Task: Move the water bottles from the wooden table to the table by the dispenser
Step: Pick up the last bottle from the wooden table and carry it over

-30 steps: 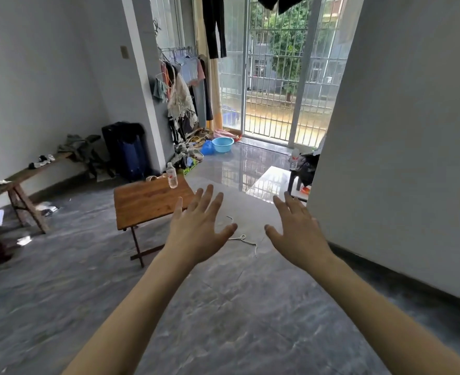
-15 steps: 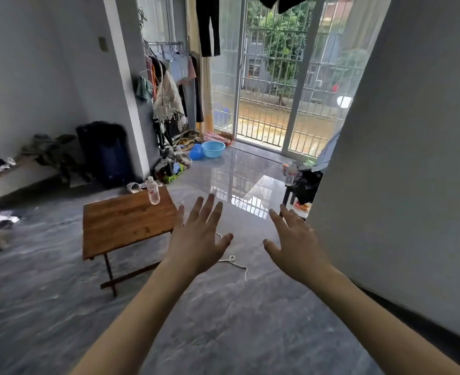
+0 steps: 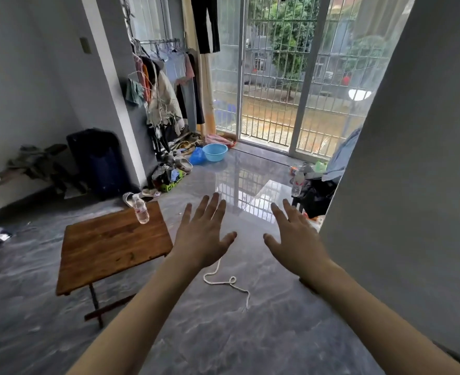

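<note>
Clear water bottle [image 3: 141,211] stands upright on wooden table [image 3: 110,244], contents indiscernible, left of left hand [image 3: 206,236]. Left hand and right hand [image 3: 295,243] spread, empty.

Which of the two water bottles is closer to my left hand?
The bottle on the wooden table, at its far corner, just left of the left hand. The other bottle stands farther right.

A water bottle [image 3: 141,211] stands at the far right corner of the counter [image 3: 110,244], which sits on the floor left of centre. A rope [image 3: 224,281] lies on the floor to its right. Behind, a basin [image 3: 214,152] rests before the clothes rack [image 3: 164,85]. A second bottle [image 3: 297,182] stands far right, beside the wall.
</note>
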Available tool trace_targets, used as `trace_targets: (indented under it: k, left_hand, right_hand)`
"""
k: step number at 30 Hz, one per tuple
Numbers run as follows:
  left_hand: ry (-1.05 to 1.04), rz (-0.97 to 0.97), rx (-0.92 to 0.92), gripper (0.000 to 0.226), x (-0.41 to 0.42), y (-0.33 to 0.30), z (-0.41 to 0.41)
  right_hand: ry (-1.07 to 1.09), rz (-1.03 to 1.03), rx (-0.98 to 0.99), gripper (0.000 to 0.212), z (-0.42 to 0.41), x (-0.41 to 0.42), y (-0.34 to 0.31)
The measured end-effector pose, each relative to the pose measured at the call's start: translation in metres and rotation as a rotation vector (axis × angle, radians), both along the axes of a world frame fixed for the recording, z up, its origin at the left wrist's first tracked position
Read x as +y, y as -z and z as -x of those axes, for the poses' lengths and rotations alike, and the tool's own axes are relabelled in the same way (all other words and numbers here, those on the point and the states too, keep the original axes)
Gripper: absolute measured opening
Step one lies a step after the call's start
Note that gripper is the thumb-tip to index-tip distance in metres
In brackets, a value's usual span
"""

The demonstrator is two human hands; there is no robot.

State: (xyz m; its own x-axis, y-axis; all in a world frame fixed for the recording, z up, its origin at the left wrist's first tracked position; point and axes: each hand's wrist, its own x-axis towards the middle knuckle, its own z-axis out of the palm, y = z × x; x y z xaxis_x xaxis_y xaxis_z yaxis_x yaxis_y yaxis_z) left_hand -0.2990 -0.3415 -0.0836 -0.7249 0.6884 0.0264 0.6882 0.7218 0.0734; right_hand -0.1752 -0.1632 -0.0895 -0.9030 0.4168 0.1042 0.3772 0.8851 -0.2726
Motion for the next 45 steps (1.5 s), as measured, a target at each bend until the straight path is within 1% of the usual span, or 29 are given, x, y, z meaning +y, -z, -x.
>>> trace_targets:
  k: [5,9,14,18,25,28,31,34,37,45]
  left_hand:
    - [-0.015,0.033,0.008,0.081,0.07,-0.013,0.055]
    - [-0.048,0.039,0.007,0.079,0.102,-0.013,0.097]
    - [-0.099,0.04,0.046,0.079,0.13,-0.006,0.159]
    - [-0.134,0.041,0.036,0.079,0.152,0.005,0.213]
    - [-0.224,-0.042,0.049,0.078,0.171,0.006,0.334]
    - [-0.241,-0.049,0.07,0.077,0.18,0.003,0.385]
    - [-0.252,-0.043,0.077,0.077,0.195,0.003,0.431]
    - [-0.247,-0.035,0.066,0.077,0.211,0.006,0.465]
    - [-0.245,-0.035,0.072,0.078,0.224,0.012,0.497]
    - [-0.306,-0.053,0.051,0.078,0.259,0.03,0.568]
  right_hand:
    - [0.0,-0.028,0.014,0.076,0.057,0.081,-0.008]
    - [-0.047,-0.025,-0.003,0.076,0.106,0.119,-0.01]
    - [-0.145,-0.047,-0.016,0.075,0.171,0.15,-0.004]
    - [-0.206,-0.048,-0.054,0.076,0.232,0.174,0.005]
    - [-0.214,-0.117,-0.098,0.075,0.362,0.214,0.004]
    - [-0.239,-0.151,-0.09,0.075,0.418,0.226,-0.007]
    - [-0.238,-0.141,-0.072,0.075,0.465,0.236,-0.015]
    - [-0.242,-0.139,-0.084,0.076,0.504,0.243,-0.017]
    - [-0.263,-0.15,-0.055,0.076,0.548,0.248,-0.017]
    - [-0.345,-0.183,-0.037,0.075,0.645,0.281,-0.007]
